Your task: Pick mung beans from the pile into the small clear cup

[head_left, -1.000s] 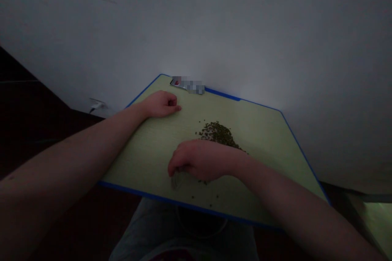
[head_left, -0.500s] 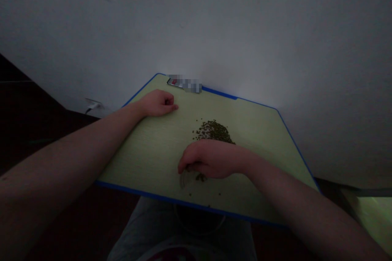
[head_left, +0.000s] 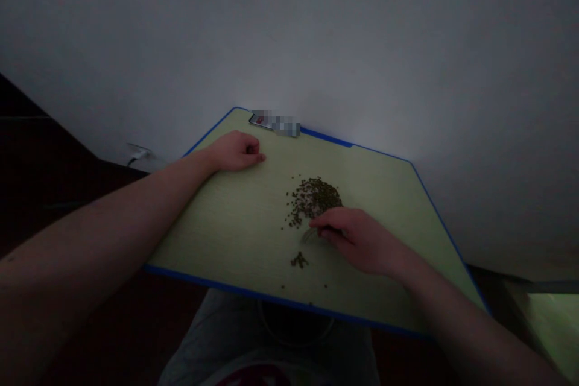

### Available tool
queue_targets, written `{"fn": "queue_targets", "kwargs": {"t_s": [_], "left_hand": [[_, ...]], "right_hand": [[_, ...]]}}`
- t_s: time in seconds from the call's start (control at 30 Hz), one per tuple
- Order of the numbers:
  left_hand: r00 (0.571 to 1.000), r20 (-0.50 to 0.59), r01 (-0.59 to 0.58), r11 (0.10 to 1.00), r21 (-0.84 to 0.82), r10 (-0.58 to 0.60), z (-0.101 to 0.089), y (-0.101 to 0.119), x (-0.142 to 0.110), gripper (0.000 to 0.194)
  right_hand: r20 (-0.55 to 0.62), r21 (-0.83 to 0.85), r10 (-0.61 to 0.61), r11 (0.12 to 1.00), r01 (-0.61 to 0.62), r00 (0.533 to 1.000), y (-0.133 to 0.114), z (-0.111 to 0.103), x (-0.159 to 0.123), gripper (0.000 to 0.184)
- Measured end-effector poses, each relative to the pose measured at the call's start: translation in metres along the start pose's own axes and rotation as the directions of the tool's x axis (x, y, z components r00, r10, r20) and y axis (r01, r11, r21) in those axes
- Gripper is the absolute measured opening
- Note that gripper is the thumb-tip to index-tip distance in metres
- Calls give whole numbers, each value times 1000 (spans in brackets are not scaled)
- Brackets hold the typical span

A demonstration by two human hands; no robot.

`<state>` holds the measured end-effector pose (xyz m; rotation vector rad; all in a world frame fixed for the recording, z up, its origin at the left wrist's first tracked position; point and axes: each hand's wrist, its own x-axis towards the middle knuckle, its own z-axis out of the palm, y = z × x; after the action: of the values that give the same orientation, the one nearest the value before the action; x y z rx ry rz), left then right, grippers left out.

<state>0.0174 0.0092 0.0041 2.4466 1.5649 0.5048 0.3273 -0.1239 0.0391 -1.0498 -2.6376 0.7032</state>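
My left hand [head_left: 236, 151] rests on the far left of the pale tabletop [head_left: 217, 211]. Its fingers are curled in and nothing shows in them. Over the near side of a spread pile of small greenish-brown beans [head_left: 319, 193], my right hand [head_left: 353, 238] is closed on a thin, clear, curved piece [head_left: 309, 234]. Only its rim shows; the fingers hide the rest. A small cluster of beans [head_left: 299, 260] lies nearer to me, below that hand. A few single beans are scattered close to the front edge.
A phone [head_left: 274, 123], partly blurred out, lies at the table's back edge, against a pale wall [head_left: 316, 42]. Blue trim [head_left: 203, 281] borders the tabletop. Below the front edge, a dark round container [head_left: 294, 325] sits between my legs. A plug [head_left: 138, 154] is at the wall on the left.
My right hand has moved right and slightly away from me with the clear piece, from over the small bean cluster to the main pile's near side. My left hand stays put.
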Motion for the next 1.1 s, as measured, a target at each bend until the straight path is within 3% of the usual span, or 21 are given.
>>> {"fn": "queue_targets", "kwargs": {"t_s": [0.43,0.63,0.87,1.1], "left_hand": [[1000,-3,-3,1000,-29,2,-1,1,-1,35],[1000,10,-3,1000,-5,3,0,-2,0,36],[1000,17,8,1000,-20,-7,-1,1,-2,36],[1000,10,3,999,-34,-3,0,0,-1,36]], "right_hand": [[86,20,17,1000,-19,996,-4,3,-2,28],[31,8,36,999,-36,999,-7,11,-1,30],[-113,-31,171,984,-176,979,-4,16,-9,30],[-65,54,91,995,-87,994,-7,16,-14,27]]}}
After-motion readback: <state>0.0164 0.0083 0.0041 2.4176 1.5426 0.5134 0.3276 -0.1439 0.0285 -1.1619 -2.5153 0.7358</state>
